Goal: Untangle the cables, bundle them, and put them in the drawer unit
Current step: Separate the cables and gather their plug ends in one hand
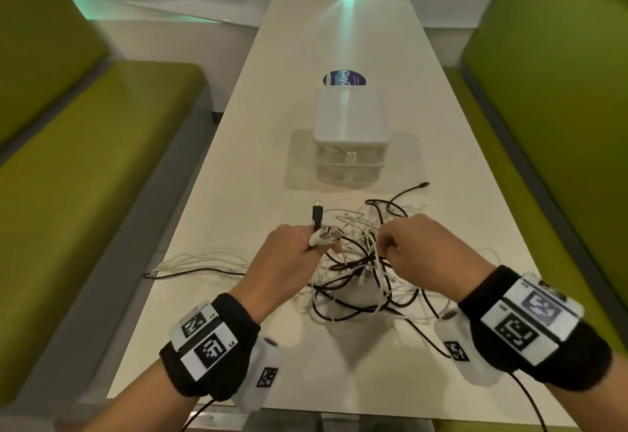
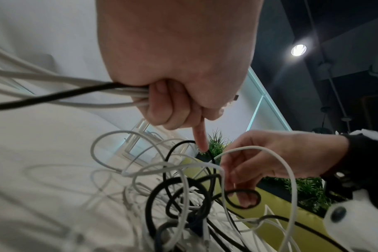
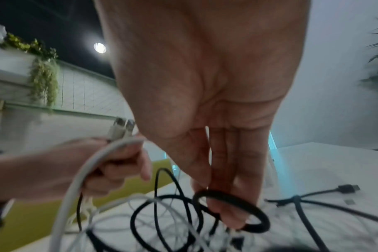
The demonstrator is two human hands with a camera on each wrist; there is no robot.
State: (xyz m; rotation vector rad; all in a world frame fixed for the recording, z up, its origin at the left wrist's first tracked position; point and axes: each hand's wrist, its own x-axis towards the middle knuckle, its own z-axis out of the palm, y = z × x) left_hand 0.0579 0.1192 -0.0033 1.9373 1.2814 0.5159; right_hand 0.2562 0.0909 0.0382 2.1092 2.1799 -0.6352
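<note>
A tangle of black and white cables point(image 1: 367, 275) lies on the white table point(image 1: 238, 166) in front of the translucent drawer unit point(image 1: 348, 139), whose drawers look closed. My left hand point(image 1: 306, 244) grips a bunch of cable ends, white plugs and a black one point(image 1: 317, 219) sticking up out of the fist; in the left wrist view the held strands point(image 2: 127, 95) run off to the left. My right hand point(image 1: 390, 241) hovers over the tangle and pinches a thin white cable point(image 3: 207, 136), a fingertip point(image 3: 231, 218) poking through a black loop point(image 3: 257, 220).
Loose white and black strands point(image 1: 204, 261) trail left to the table edge. A black plug point(image 1: 424, 185) lies near the drawer unit. A round blue sticker point(image 1: 345, 78) is behind it. Green benches point(image 1: 85, 176) flank the table on both sides.
</note>
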